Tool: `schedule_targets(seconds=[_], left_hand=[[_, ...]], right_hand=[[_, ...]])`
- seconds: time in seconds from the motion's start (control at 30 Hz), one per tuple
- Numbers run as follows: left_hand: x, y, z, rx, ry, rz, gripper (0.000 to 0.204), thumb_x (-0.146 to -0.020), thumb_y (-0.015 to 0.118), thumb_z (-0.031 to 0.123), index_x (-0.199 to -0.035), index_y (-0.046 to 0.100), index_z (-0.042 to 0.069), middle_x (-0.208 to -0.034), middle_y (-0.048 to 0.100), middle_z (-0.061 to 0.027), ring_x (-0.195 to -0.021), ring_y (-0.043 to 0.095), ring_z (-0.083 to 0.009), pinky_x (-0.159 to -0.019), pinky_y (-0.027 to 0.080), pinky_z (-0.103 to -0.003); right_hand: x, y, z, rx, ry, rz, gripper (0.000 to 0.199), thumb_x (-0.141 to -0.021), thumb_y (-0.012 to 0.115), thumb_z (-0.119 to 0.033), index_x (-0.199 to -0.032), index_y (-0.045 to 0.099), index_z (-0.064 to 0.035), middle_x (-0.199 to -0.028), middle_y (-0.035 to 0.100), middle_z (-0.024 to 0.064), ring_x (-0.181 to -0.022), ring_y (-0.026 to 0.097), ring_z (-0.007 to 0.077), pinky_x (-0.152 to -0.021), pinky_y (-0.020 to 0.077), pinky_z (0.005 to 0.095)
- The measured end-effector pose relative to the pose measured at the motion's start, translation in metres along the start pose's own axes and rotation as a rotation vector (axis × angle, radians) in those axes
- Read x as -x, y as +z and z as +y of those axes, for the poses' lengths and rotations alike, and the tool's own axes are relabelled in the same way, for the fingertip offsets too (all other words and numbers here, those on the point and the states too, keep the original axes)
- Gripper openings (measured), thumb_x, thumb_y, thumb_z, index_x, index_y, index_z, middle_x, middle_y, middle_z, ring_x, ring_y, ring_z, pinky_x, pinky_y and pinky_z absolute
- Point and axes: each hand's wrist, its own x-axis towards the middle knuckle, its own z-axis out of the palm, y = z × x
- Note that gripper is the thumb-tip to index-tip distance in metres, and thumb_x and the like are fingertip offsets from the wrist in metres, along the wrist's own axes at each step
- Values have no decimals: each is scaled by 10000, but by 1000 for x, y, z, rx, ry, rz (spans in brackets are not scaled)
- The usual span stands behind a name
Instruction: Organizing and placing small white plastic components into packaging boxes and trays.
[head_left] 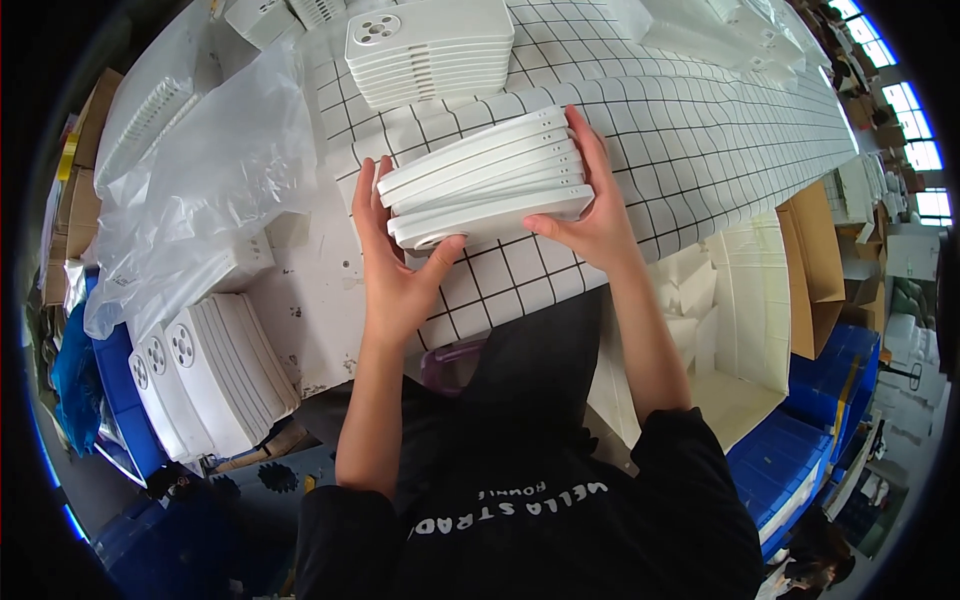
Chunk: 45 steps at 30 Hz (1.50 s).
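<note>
Between my two hands is a stack of white plastic housings (490, 165), several flat pieces lying one on another and slightly fanned. My left hand (400, 265) grips its left end, thumb on the nearest piece by a round recess and fingers around the far side. At the right end my right hand (595, 215) is closed on the same stack, thumb along the front piece and fingers up the end. The stack is over the checkered cloth (520, 270); whether it rests on it I cannot tell.
Behind stands a neat pile of similar white housings (430, 50). Clear plastic bags (220, 170) cover the table's left side, above another row of housings (215, 370) at the near left. To the right are an open cream-lined box (745, 330), a cardboard flap (810, 260) and blue crates (780, 460).
</note>
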Motion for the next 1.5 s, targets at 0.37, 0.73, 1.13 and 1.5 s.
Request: schedule_targets(seconds=[0.37, 0.73, 1.13, 1.5], left_hand=[[32, 11, -3, -43, -53, -131, 1103, -855, 759, 133, -1626, -21, 16, -1694, 101, -200, -1538, 221, -325, -1226, 239, -460], [-4, 8, -9, 1, -77, -56, 1006, -918, 577, 499, -1635, 67, 11, -1688, 126, -193, -1552, 167, -334, -1250, 116, -462], [-21, 15, -25, 104, -33, 108, 794, -920, 552, 498, -1524, 330, 33, -1633, 254, -202, -1475, 295, -308, -1213, 197, -457], [-32, 24, 3, 223, -281, 166, 514, -969, 484, 270, -1420, 460, 24, -1538, 461, -203, -1410, 430, -270, -1166, 328, -394]], right_hand=[[31, -10, 3, -52, 91, -78, 1243, -655, 962, -163, -1617, 185, -39, -1678, 241, 156, -1519, 294, 256, -1205, 311, 399], [18, -8, 5, 48, 130, -53, 1290, -613, 943, -19, -1643, 169, -98, -1406, 515, 100, -1273, 545, 227, -1070, 436, 345], [6, -17, 16, 128, 88, -78, 1275, -618, 965, -83, -1632, 193, -96, -1563, 410, 117, -1411, 442, 274, -1132, 430, 397], [5, -14, 15, 42, 10, -63, 1173, -670, 925, -63, -1621, 241, -124, -1661, 301, 110, -1449, 410, 273, -1191, 366, 404]])
